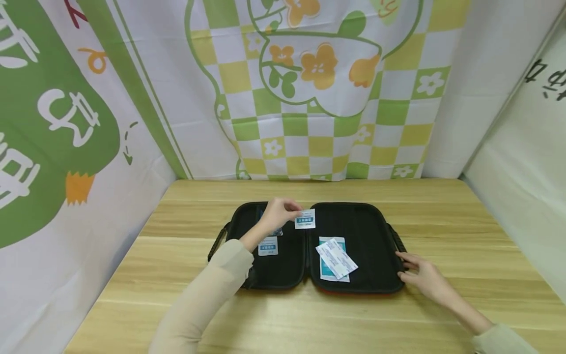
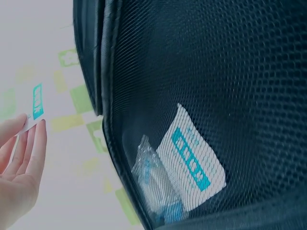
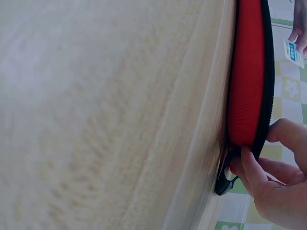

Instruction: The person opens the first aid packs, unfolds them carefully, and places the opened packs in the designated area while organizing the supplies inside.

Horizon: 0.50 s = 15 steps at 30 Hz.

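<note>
A black-lined zip case lies spread flat on the table, its outer shell red. Above its hinge, my left hand pinches a small white sachet with a blue band between thumb and fingers. At the right rim, my right hand grips the case's edge beside the black handle. Behind mesh in the left half sit a similar sachet and a clear plastic-wrapped item. In the right half, a white packet lies slanted across a larger teal-and-white packet.
The wooden table extends around the case on all sides. Behind its far edge hangs a patterned green-and-yellow curtain, with more printed cloth at left and right. Another handle sticks out on the case's left side.
</note>
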{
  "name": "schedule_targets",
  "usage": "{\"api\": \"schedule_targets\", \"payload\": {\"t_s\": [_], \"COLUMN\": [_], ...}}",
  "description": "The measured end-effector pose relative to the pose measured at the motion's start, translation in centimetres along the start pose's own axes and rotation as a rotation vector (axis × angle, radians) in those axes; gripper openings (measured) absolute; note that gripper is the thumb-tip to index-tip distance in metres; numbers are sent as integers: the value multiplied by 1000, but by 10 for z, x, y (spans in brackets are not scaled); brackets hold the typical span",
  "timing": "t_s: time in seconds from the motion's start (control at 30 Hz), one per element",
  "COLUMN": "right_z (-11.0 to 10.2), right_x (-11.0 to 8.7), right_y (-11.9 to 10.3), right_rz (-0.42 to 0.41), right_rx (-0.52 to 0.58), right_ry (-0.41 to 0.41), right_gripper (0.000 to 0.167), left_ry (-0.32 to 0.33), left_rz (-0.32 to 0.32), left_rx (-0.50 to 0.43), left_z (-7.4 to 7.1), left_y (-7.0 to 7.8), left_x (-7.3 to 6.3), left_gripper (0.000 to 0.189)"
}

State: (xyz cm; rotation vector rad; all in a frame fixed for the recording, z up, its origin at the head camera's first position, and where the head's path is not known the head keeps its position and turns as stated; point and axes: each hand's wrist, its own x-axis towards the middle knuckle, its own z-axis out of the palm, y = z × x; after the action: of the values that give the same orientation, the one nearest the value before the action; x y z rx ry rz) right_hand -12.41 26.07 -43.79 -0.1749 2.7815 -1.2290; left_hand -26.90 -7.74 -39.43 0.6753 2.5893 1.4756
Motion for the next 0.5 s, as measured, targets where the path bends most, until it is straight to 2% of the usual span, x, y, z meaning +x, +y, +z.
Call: {"api": "schedule_targets", "payload": {"t_s": [0.13, 0.33, 0.5], "right_z": [0, -1, -2], "right_x": [-1, -1, -1], "right_y": [-1, -4, -4], "right_rz": [7, 5, -2], "right_rx": [-1, 6, 14], "right_ry": [2, -9, -9], "right_gripper": [52, 52, 52], "left_ry": [0, 1, 7], "left_rz": [-14, 7, -6], "left_rx": [-31, 32, 80], "left_z": [-9, -22, -31], "left_y": [1, -5, -9], "left_x": [-6, -15, -23], "left_gripper": [11, 11, 11]}}
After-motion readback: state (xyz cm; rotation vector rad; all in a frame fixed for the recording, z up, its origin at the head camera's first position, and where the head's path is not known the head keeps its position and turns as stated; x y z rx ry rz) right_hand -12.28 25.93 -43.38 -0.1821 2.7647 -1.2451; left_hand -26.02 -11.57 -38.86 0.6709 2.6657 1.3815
